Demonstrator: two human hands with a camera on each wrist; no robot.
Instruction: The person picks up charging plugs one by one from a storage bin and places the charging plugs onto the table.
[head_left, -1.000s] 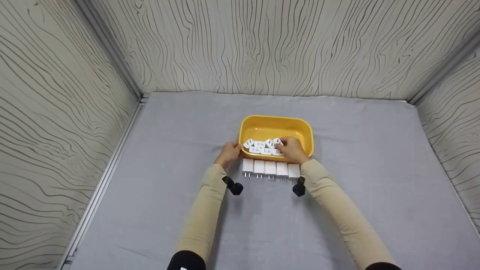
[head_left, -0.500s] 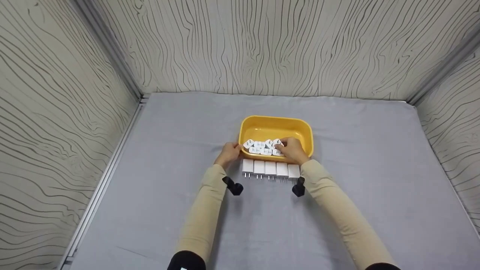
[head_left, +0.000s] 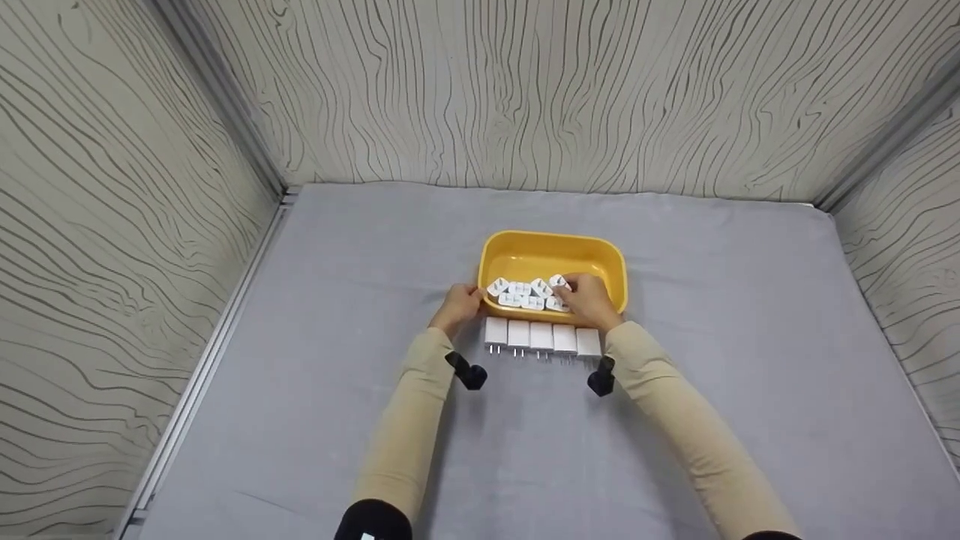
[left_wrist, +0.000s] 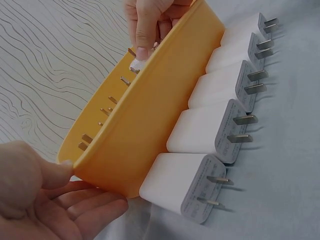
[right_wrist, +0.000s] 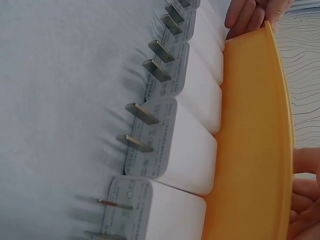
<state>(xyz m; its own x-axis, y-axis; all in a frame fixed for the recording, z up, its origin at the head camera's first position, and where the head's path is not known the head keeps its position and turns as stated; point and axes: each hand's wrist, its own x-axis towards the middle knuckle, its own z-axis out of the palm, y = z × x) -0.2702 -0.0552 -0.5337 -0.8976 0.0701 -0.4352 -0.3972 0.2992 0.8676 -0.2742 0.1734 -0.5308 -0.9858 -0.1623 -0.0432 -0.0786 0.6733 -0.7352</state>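
Note:
In the head view, a yellow plastic basin (head_left: 551, 244) holds several white plug chargers (head_left: 519, 288), standing prongs up along its near side. My left hand (head_left: 457, 306) grips the basin's left end; the left wrist view has the thumb at the rim and the fingers (left_wrist: 95, 210) against the outside. Inside the right part, my right hand (head_left: 590, 300) pinches a white charger (head_left: 558, 281) between thumb and fingers. From the left wrist, that hand reaches over the rim, mostly covering the charger. The right wrist view shows the basin's outer wall (right_wrist: 250, 135) between both hands.
Several more white chargers (head_left: 541, 336) lie side by side in a row against the basin's near wall, prongs toward me. Grey cloth (head_left: 375, 247) covers the table. Wood-patterned panels (head_left: 495, 90) stand behind and at both sides.
My right hand and the charger it pinches have shifted slightly to the right inside the basin. The left hand, the basin and the row in front stay where they were.

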